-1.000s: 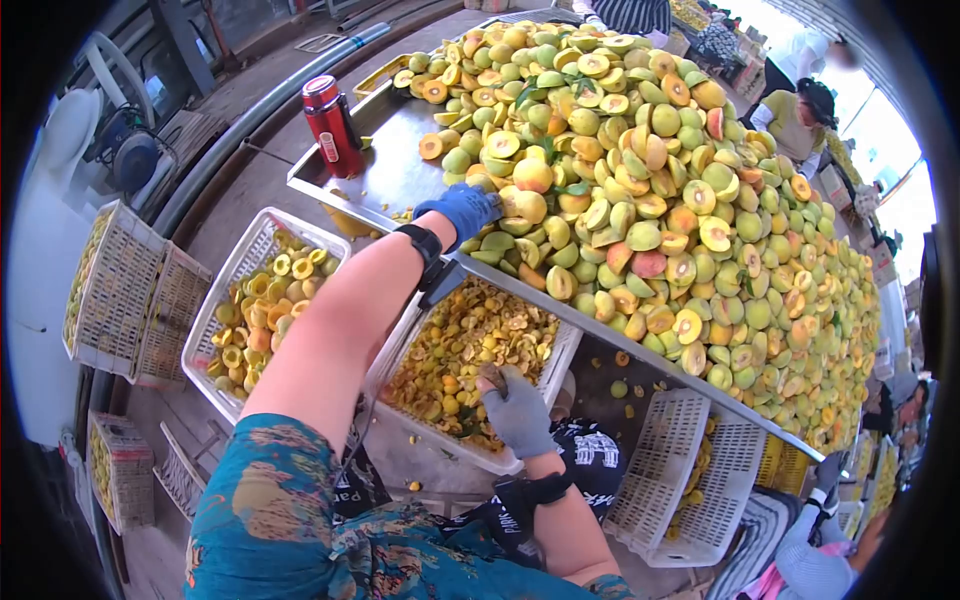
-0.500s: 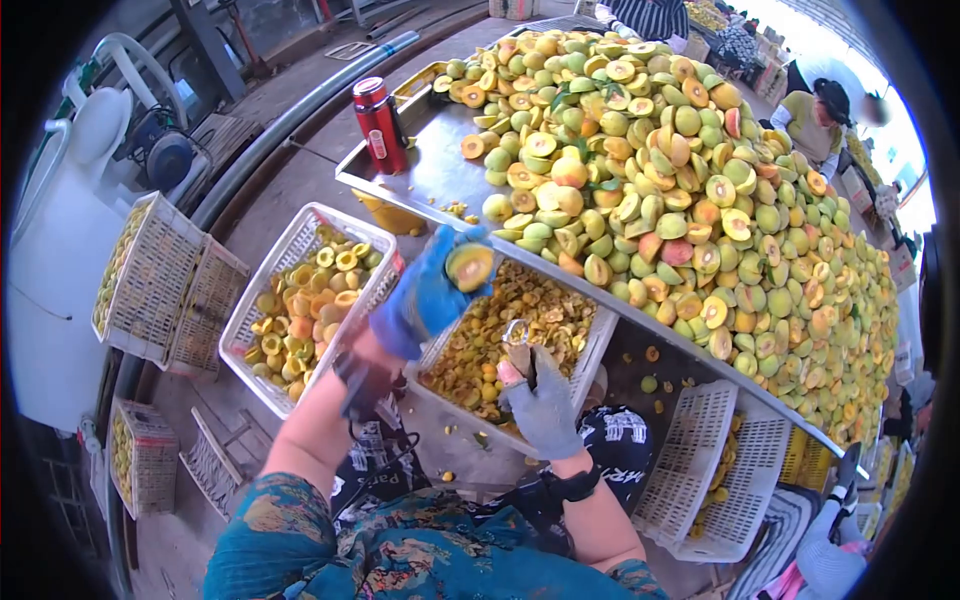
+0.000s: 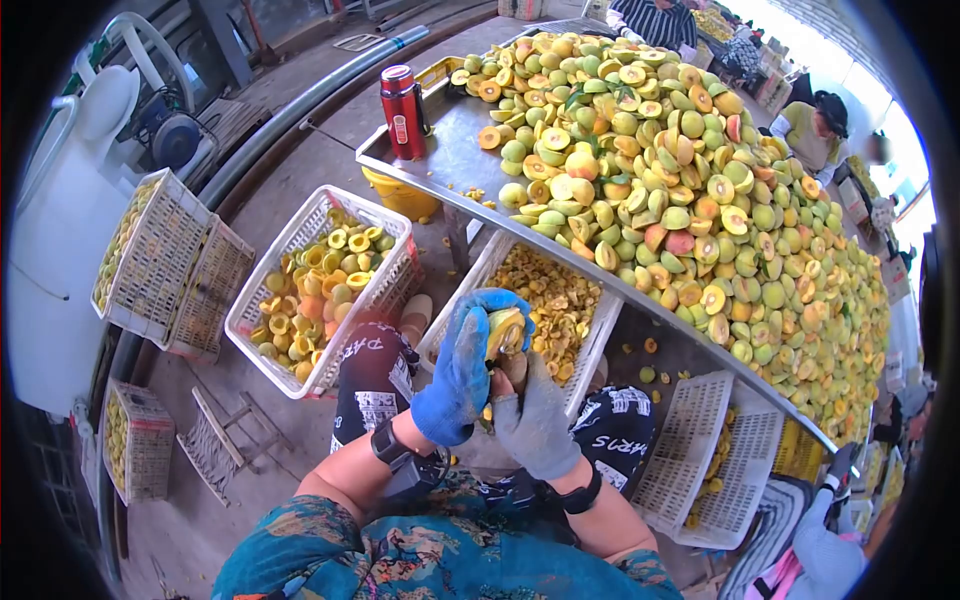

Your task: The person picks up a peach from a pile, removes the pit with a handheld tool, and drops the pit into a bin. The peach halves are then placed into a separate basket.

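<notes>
My left hand (image 3: 462, 370), in a blue glove, is closed around a peach half (image 3: 506, 332) with yellow flesh. My right hand (image 3: 543, 425), in a grey glove, grips the wooden handle of a pitting tool (image 3: 513, 372). The tool's tip meets the fruit and is hidden there. Both hands are together above my lap, at the near edge of a white crate (image 3: 590, 385) that holds pits and yellow scraps (image 3: 545, 300). To the left stands another white crate (image 3: 318, 378) with hollowed peach halves (image 3: 318, 290) in it.
A metal table (image 3: 455, 150) carries a big heap of halved peaches (image 3: 640, 180) and a red thermos (image 3: 402, 115). Beneath its corner is a yellow bucket (image 3: 402, 195). White crates (image 3: 735, 470) stand at right, more crates (image 3: 160, 270) at left. People work farther off.
My left hand has come down and right with the peach half, meeting the tool in my right hand. The metal loop that showed before is now hidden at the fruit.
</notes>
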Tool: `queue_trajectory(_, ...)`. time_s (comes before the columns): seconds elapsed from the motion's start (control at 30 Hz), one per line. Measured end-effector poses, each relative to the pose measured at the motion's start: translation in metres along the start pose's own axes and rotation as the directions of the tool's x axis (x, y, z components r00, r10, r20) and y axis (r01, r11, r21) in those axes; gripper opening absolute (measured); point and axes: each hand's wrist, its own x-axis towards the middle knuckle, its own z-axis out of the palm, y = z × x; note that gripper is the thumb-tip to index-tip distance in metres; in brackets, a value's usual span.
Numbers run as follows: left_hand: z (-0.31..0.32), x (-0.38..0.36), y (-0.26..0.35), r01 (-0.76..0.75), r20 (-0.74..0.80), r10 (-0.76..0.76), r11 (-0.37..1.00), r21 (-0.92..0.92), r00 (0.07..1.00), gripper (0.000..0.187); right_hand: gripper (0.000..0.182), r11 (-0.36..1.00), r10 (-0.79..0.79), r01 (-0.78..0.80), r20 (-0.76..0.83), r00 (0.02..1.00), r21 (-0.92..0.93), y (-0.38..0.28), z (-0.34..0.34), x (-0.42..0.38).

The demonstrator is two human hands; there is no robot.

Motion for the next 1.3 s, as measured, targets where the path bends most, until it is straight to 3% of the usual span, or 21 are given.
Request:
queue_trajectory(0.1,-0.002,-0.004,-0.008,0.014,0.009,-0.013,0.997,-0.081,1.000,0.042,0.033,1.000,0.011,-0.012,0.034,0.999,0.010,0.000,-0.001,-0.005)
queue_trajectory(0.2,-0.003,-0.007,-0.015,0.009,-0.015,-0.011,0.988,-0.157,1.000,0.048,0.032,0.992,0.080,-0.073,0.070,0.994,-0.106,0.001,-0.005,-0.007)
queue_trajectory(0.4,-0.001,-0.016,-0.016,0.085,0.001,-0.085,0.994,-0.066,0.996,0.045,0.027,0.991,0.126,-0.118,0.151,0.980,-0.059,-0.002,-0.014,-0.011)
queue_trajectory(0.5,-0.002,-0.017,-0.013,0.024,0.033,-0.024,1.000,0.016,0.999,0.050,0.027,0.994,0.111,-0.108,0.191,0.975,-0.026,-0.009,-0.020,-0.009)
queue_trajectory(0.6,-0.006,-0.021,-0.014,0.116,0.036,-0.116,0.993,-0.018,0.993,0.061,0.027,0.988,0.151,-0.150,0.204,0.967,-0.023,-0.003,-0.018,-0.014)
queue_trajectory(0.8,-0.014,-0.024,-0.019,0.167,0.093,-0.166,0.986,-0.005,0.982,0.062,0.029,0.973,0.208,-0.178,0.236,0.949,-0.144,0.007,-0.014,-0.019)
queue_trajectory(0.9,-0.013,-0.026,-0.021,0.184,0.090,-0.180,0.983,-0.027,0.979,0.060,0.032,0.988,0.154,-0.142,0.241,0.958,-0.067,0.013,-0.010,-0.020)
queue_trajectory(1.0,-0.007,-0.025,-0.019,0.213,-0.023,-0.218,0.966,-0.145,0.976,0.053,0.034,0.998,0.054,-0.048,0.210,0.976,-0.030,0.018,0.000,-0.022)
queue_trajectory(1.07,-0.003,-0.024,-0.019,0.173,-0.039,-0.183,0.967,-0.187,0.982,0.048,0.033,0.995,0.041,-0.051,0.116,0.992,0.081,0.017,0.003,-0.024)
queue_trajectory(1.3,-0.006,-0.027,-0.017,0.121,-0.057,-0.129,0.984,-0.132,0.990,0.046,0.034,0.995,0.101,-0.102,0.160,0.982,0.003,0.006,-0.003,-0.024)
